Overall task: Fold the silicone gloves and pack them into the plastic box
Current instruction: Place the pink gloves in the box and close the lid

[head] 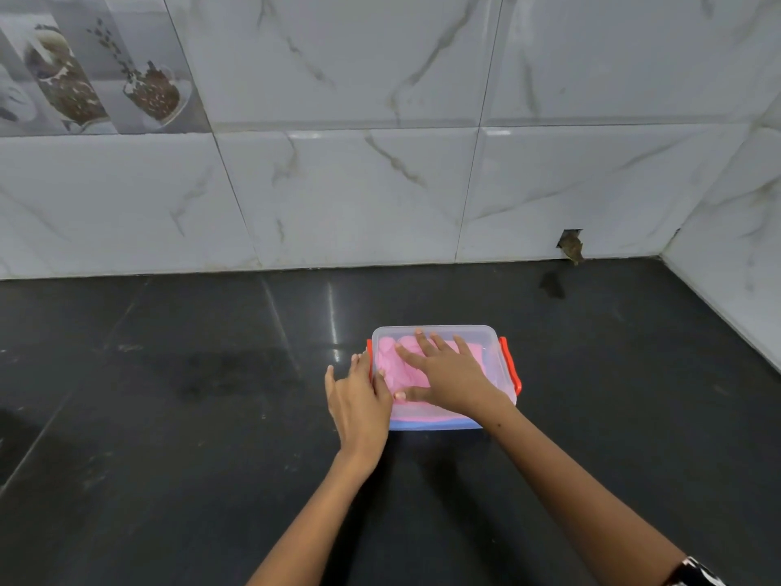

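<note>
Our right hand (448, 376) presses flat, fingers straight, on pink gloves (393, 357) inside box (486, 332); left hand (359, 399), fingers relaxed, steadies its left side w/ red clip (369, 353), nearer us.

Kitchen corner seen from above. A dark, polished stone bench (169, 416) meets a back wall (338, 184) of large white marble-patterned tiles with grey veins and thin grout lines. At upper left, decorative tiles (93, 74) show printed dessert glasses. A second tiled wall (735, 230) closes the corner at right. Near that corner, a broken hole (571, 245) sits at the base of the back wall. Overhead light (334, 327) reflects as a bright streak on the bench.
</note>
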Demonstrator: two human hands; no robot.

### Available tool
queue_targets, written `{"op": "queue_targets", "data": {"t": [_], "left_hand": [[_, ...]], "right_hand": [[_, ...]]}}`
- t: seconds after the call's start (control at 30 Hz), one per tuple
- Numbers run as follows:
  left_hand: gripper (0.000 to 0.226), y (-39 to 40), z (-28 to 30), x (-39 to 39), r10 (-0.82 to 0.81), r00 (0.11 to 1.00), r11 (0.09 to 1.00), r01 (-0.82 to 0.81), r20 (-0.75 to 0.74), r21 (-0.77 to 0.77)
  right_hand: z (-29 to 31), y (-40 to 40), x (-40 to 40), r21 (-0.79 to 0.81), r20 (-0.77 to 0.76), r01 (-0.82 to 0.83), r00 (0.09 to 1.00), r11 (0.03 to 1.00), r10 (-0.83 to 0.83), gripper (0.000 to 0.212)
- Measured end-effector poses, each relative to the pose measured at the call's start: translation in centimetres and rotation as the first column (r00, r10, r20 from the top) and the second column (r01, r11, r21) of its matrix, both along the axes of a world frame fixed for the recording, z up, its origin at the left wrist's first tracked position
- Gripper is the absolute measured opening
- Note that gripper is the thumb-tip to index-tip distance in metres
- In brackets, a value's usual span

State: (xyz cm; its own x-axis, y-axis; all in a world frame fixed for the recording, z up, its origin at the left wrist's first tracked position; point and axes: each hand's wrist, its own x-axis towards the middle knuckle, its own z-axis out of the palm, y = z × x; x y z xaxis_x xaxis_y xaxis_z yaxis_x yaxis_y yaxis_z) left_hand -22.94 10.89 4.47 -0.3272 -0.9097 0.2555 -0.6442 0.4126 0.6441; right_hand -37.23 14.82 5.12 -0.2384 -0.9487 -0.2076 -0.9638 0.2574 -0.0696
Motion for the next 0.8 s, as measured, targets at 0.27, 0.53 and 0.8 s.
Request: {"op": "queue_targets", "data": {"t": [0.27,0.53,0.8], "left_hand": [[0.049,-0.3,-0.4,-0.5,-0.053,0.958,0.989,0.088,0.282,-0.116],[0.051,-2.2,-1.3,0.6,-0.357,0.872,0.855,0.449,0.334,-0.259],[0.059,-4.0,-2.4,3.2,-0.260,0.854,0.899,0.384,0.451,-0.209]], "right_hand": [[0.0,2.4,-0.6,-0.088,0.035,-0.014,0.999,0.996,0.018,0.064],[-1.8,7.6,-3.3,-0.250,-0.059,0.173,0.979,0.953,-0.193,0.081],[-2.5,3.8,-1.4,-0.304,-0.037,0.117,0.990,0.945,-0.135,0.071]]}}
